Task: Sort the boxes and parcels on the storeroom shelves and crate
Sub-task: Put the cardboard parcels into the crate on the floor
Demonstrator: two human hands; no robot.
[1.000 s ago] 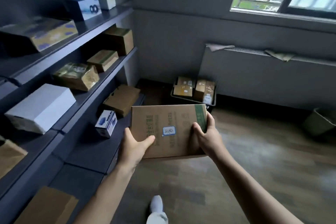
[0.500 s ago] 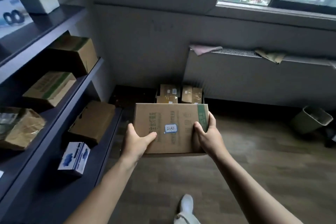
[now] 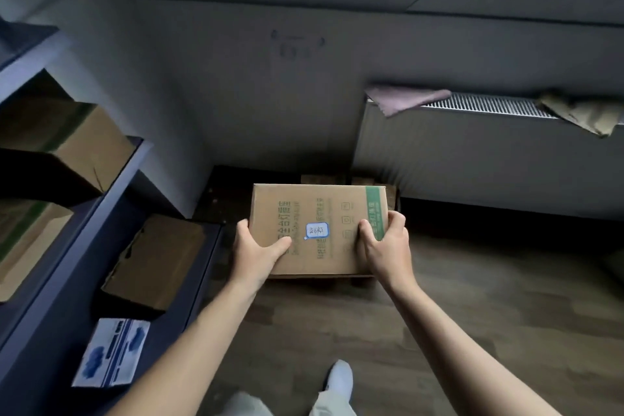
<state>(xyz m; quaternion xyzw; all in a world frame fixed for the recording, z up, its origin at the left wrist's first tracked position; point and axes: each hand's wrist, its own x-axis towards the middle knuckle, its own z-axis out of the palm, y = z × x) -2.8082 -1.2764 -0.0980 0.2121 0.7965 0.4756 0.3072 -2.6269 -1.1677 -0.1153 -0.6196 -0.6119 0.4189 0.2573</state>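
A flat brown cardboard box with a green stripe and a small blue-edged white label (image 3: 314, 206) is held level in front of the person, above the wooden floor (image 3: 472, 314). The left hand (image 3: 260, 253) grips its near left corner, thumb lying across the top. The right hand (image 3: 385, 246) grips the near right corner, thumb on top and fingers curled around the striped side. Just beyond the hands, brown parcel tops (image 3: 322, 179) peek over the box's far edge. Left of the left hand, dark grey shelves (image 3: 84, 226) carry a plain brown carton (image 3: 155, 260) and, nearer the person, a small white and blue box (image 3: 111, 351). Beyond the right hand stands a white radiator (image 3: 472, 152).
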